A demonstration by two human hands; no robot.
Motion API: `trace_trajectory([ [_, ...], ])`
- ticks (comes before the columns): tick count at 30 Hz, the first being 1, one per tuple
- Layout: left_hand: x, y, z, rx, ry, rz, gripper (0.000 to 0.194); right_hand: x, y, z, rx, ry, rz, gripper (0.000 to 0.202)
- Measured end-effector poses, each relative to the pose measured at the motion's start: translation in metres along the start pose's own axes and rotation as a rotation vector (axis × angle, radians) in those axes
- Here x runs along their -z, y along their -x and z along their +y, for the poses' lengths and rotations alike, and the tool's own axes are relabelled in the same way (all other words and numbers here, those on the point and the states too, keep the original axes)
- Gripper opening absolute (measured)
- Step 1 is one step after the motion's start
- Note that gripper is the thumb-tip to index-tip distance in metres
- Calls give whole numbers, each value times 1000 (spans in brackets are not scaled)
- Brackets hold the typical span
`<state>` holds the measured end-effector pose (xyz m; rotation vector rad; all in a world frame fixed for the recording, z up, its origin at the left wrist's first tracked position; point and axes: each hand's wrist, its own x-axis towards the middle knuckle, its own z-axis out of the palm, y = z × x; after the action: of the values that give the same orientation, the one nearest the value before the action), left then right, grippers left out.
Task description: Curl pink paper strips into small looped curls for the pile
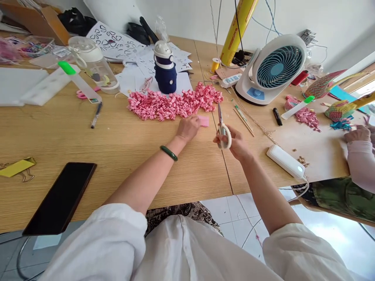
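Observation:
Between the fingers of my left hand is a small flat pink piece of paper, just above the wooden table. A green bangle circles that wrist. My right hand is closed round the white handles of a pair of scissors. The scissors' blades point away from me, a little right of the pink paper and apart from it. Beyond both hands lies a long heap of small folded pink pieces.
A navy bottle stands behind the heap. To the right are a white fan, thin sticks, a black marker and a white power strip. A phone lies near-left. Another person's hand works at far right.

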<state>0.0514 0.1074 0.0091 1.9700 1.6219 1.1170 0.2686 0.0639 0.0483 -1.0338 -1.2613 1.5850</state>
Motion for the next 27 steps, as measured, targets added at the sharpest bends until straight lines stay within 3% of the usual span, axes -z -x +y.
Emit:
trace_trajectory([
  [2, 17, 11, 5, 77, 59, 81, 23, -14, -13, 7, -3, -56, -11, 62],
  [4, 34, 30, 11, 356, 516, 159, 18, -30, -24, 14, 34, -76, 61, 58],
  [6, 47, 52, 16, 541, 862, 74, 7, -45, -30, 21, 75, -75, 79, 61],
  [9, 57, 82, 18, 672, 936, 114, 5, -63, -31, 27, 131, -41, -7, 67],
  [14, 54, 95, 10, 645, 822, 234, 3, -77, -29, 36, 21, -10, -145, 64],
  [19, 46, 93, 5, 528, 861, 247, 21, -84, -29, 42, 116, 86, -153, 58],
  [23, 41, 99, 8, 600, 990, 134, 47, -86, -29, 46, 116, 87, -151, 60],
  [27, 45, 100, 11, 614, 954, 235, 41, -82, -28, 48, 85, -21, -178, 65],
])
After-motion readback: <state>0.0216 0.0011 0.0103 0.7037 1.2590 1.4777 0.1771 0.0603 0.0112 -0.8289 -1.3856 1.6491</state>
